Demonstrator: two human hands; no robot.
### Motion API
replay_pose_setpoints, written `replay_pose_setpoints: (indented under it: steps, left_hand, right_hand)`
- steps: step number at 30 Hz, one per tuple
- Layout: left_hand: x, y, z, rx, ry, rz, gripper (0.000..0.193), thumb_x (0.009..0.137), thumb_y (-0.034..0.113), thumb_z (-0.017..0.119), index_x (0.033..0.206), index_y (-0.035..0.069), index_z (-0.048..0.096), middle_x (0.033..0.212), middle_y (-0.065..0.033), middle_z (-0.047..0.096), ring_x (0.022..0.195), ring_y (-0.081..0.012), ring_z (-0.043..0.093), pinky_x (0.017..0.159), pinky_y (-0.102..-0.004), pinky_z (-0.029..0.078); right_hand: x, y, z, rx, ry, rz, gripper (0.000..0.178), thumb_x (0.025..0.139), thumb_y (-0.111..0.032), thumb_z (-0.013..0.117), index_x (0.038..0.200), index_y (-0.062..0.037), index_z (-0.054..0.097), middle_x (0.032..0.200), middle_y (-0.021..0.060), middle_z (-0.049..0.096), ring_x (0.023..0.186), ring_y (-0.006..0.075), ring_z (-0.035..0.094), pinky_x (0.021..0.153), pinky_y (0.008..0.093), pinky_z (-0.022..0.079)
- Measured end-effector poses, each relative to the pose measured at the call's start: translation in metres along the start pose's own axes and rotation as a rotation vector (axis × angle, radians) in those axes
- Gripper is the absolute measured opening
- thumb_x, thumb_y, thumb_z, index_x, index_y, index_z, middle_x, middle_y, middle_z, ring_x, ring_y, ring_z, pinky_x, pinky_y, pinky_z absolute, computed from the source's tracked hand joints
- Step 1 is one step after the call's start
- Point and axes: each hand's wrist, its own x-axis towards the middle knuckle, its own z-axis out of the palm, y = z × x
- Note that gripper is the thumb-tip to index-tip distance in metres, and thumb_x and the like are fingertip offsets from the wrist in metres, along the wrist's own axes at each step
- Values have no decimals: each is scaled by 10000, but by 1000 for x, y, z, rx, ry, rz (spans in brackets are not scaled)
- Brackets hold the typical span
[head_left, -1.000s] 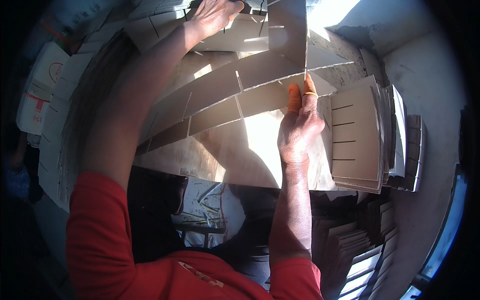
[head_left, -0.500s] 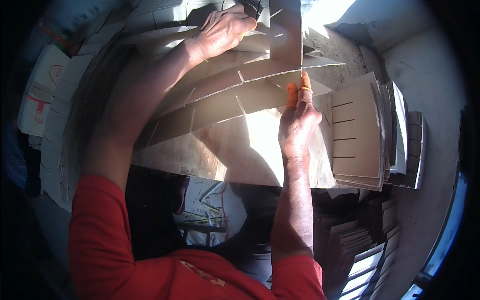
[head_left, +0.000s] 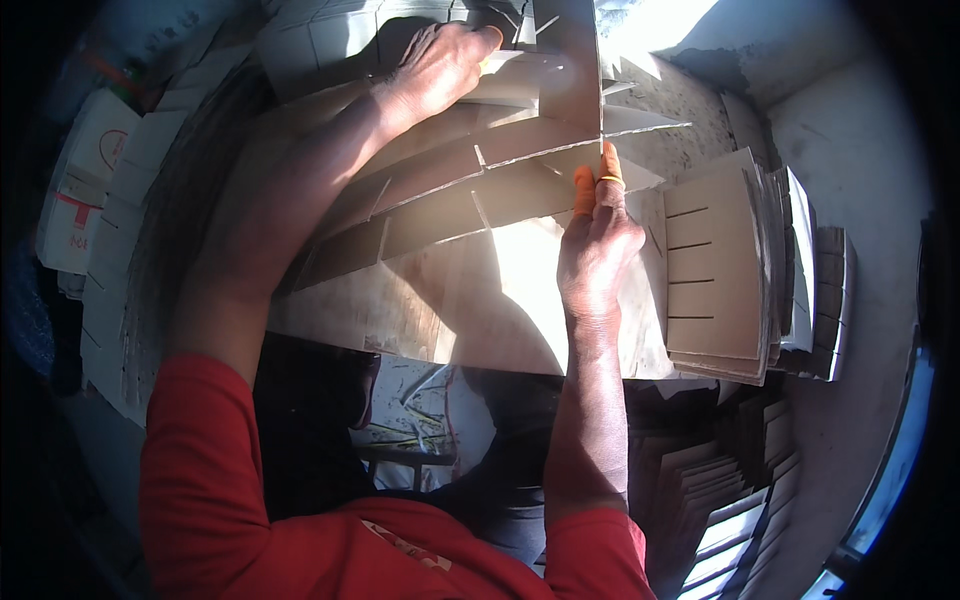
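Several long slotted cardboard strips stand on edge, side by side, on a wooden board. A tall cardboard crosspiece stands across them at their right part. My right hand, with orange covers on its fingertips, pinches the near end of the crosspiece where it meets the strips. Farther back, my left hand is closed on a far cardboard strip, with an orange-covered fingertip showing. Its other fingers are partly hidden.
Slotted cardboard sheets stand stacked at the board's right end. More cardboard stacks line the left side, and others stand at the back. Below right are further cardboard pieces. Scraps lie on the floor.
My left hand has shifted slightly left and toward me. The far strip beside it now shows more plainly, reaching the crosspiece. My right hand has stayed in place.
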Motion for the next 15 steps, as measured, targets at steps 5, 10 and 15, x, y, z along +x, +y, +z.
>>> replay_pose_setpoints:
  steps: [5,10,15]
  left_hand:
    - [-3,-5,6,71,-60,-20,205,684,-51,506,872,19,547,737,-145,583,737,-342,571,623,-459,460]
    - [-3,-1,4,137,7,41,203,677,-68,543,854,33,539,718,-124,577,734,-307,578,591,-429,468]
    - [-4,-2,6,130,8,35,204,677,-78,535,850,30,528,715,-129,571,727,-318,572,605,-430,468]
  right_hand:
    - [3,-3,-1,8,-40,31,346,873,62,566,1215,8,559,915,207,670,568,81,497,555,217,460]
    - [1,-4,-1,-11,34,-73,376,858,72,578,1227,8,556,958,213,666,576,87,525,581,223,486]
    - [0,-7,-1,-12,46,-92,381,846,77,587,1221,8,562,983,218,660,605,124,599,590,242,504]
